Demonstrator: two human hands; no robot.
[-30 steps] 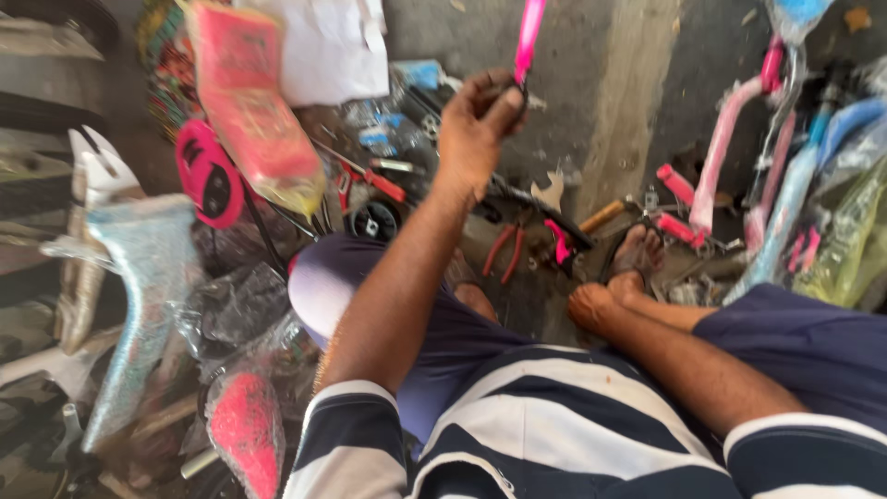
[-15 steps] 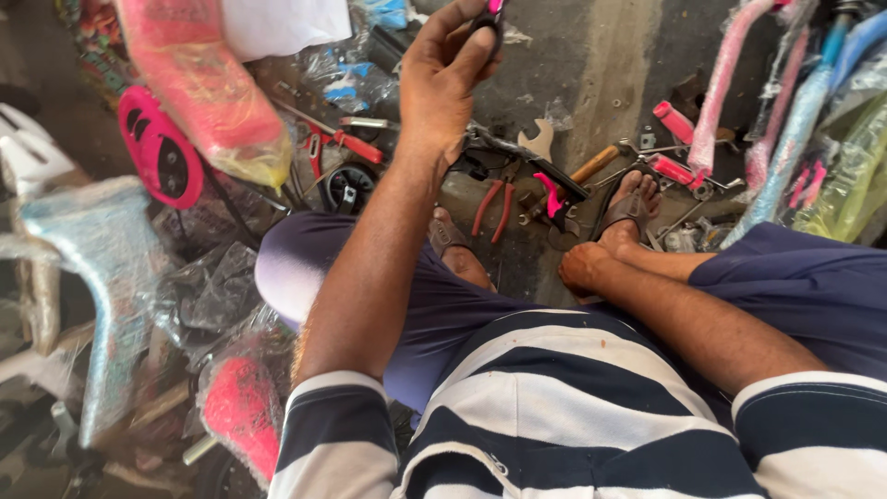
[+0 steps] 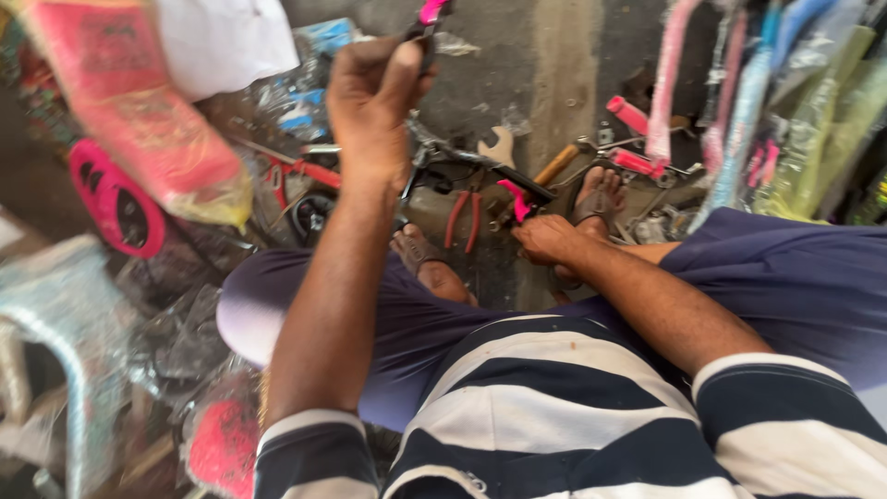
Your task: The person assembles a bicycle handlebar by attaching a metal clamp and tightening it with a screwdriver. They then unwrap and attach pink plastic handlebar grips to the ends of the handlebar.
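Observation:
My left hand point(image 3: 374, 102) is raised in front of me and pinches a thin black part with a pink end point(image 3: 428, 18), which runs out of the top of the view. My right hand point(image 3: 547, 240) rests low by my sandalled right foot point(image 3: 599, 199), fingers curled around the base of a small pink piece point(image 3: 516, 199). That piece sits at the end of a black metal bar point(image 3: 462, 157) lying across the floor. Red-handled pliers point(image 3: 462, 220) lie just left of the right hand, next to my left foot point(image 3: 416, 251).
Tools litter the concrete floor: a spanner point(image 3: 499, 148), a wooden-handled tool point(image 3: 557, 164), red cutters point(image 3: 300, 174). A pink wheel point(image 3: 115, 199) and wrapped pink goods point(image 3: 129, 111) lie left. Wrapped pink, blue and green bicycle frames point(image 3: 739, 120) stand right. A silver-wrapped frame point(image 3: 65, 323) is near left.
My left hand has lifted the pink-ended part higher and closer to me, over the tools. The right hand has stayed by the foot.

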